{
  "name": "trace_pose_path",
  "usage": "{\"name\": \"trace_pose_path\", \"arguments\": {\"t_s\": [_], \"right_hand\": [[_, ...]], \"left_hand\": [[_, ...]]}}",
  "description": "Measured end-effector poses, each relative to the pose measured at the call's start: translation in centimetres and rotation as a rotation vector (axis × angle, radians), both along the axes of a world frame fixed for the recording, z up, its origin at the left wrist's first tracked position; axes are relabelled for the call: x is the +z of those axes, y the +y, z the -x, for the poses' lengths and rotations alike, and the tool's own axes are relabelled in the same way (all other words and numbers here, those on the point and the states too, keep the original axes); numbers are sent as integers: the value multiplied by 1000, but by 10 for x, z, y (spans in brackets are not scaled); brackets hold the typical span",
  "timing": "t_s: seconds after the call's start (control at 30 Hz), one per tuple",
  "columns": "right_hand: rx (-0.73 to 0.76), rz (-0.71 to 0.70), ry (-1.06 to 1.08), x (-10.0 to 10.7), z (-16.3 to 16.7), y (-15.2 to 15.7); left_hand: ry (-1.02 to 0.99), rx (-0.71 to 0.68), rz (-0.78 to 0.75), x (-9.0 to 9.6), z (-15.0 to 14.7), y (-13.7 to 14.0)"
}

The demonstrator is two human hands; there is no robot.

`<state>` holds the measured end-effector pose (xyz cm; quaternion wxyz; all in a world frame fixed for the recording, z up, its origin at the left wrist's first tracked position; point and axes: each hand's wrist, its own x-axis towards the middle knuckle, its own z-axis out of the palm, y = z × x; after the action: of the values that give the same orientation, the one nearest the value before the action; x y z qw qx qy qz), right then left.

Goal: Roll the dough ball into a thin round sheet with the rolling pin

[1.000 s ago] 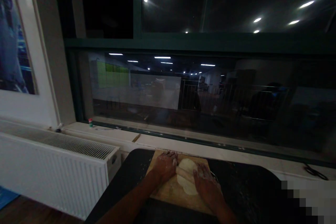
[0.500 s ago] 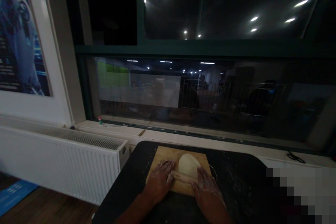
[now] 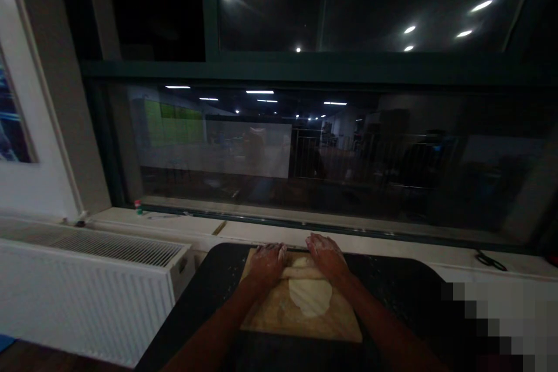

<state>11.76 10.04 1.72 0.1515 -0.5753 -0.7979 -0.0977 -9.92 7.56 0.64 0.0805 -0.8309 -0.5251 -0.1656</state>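
Rolling stage, head view. Both flour-dusted hands rest palm-down on a wooden rolling pin (image 3: pixel 302 272) that lies crosswise at the 12 o'clock end of a flattened sheet of dough (image 3: pixel 310 295). The left hand (image 3: pixel 267 261) covers the pin's 9 o'clock end; its fingers (image 3: pixel 279 251) lie close together and extended over the pin, pressing on it rather than curled around it. The right hand (image 3: pixel 326 254) covers the 3 o'clock end in the same manner, fingers (image 3: pixel 314 240) together and stretched toward 12 o'clock. Between the two hands a short length of the pin shows bare, touching the dough's far edge.

The dough, pale and roughly oval, lies flat on a wooden cutting board (image 3: pixel 279 317), slightly toward 3 o'clock of the board's middle. The board sits on a dark bench (image 3: pixel 405 296) speckled with flour. Beyond the bench, at 12 o'clock, runs a white windowsill (image 3: pixel 183 225) below a large dark window (image 3: pixel 305 151) reflecting ceiling lights. On the sill, a small green-and-red object (image 3: pixel 138 206) stands at 10 o'clock and a pair of scissors (image 3: pixel 490 260) lies at 2 o'clock, well apart from the board. A white radiator (image 3: pixel 87 285) stands at 9 o'clock of the bench.
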Motion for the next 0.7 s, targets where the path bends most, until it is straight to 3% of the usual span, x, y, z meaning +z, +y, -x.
{"name": "trace_pose_path", "arguments": {"t_s": [0.13, 0.27, 0.5, 0.7], "right_hand": [[14, 96, -34, -22, -6, 10], [-78, 165, 13, -31, -7, -6], [-111, 137, 50, -22, -4, -62], [-126, 82, 51, -45, -9, -128]], "left_hand": [[-23, 70, 8, -16, -4, 10], [-58, 108, 12, -23, -6, -1], [-94, 91, 3, -19, -5, -39], [-144, -3, -74, -27, 6, -96]]}}
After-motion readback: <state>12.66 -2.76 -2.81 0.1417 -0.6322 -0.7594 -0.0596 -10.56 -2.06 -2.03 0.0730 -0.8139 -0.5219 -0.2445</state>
